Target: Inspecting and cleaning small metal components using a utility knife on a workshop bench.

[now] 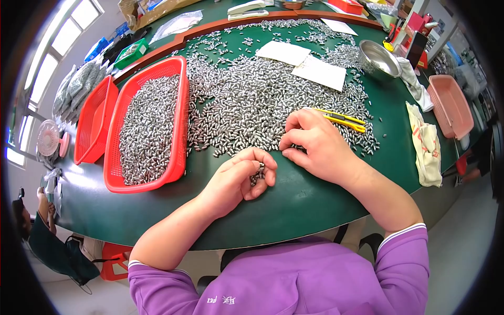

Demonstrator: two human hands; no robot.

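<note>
Hundreds of small shiny metal pieces, rounded and capsule-like, form a wide pile (236, 100) on the green tabletop (304, 210). My left hand (239, 178) is curled around several of these metal pieces (258, 174), just in front of the pile. At the pile's near edge, my right hand (315, 144) rests with bent fingers, thumb and fingertips close together against the pieces; whether it pinches one is hidden. Left of the pile stands a red plastic basket (184, 115) filled with the same pieces. A yellow utility knife (344, 121) lies on the pile beyond my right hand.
White papers (320, 72) lie on the pile. A metal bowl (379, 59), cloth gloves (425, 144) and a pink basket (450, 105) are at the right. A second red basket (97, 123) and a small fan (50, 137) stand left. Wooden strips (226, 24) border the back.
</note>
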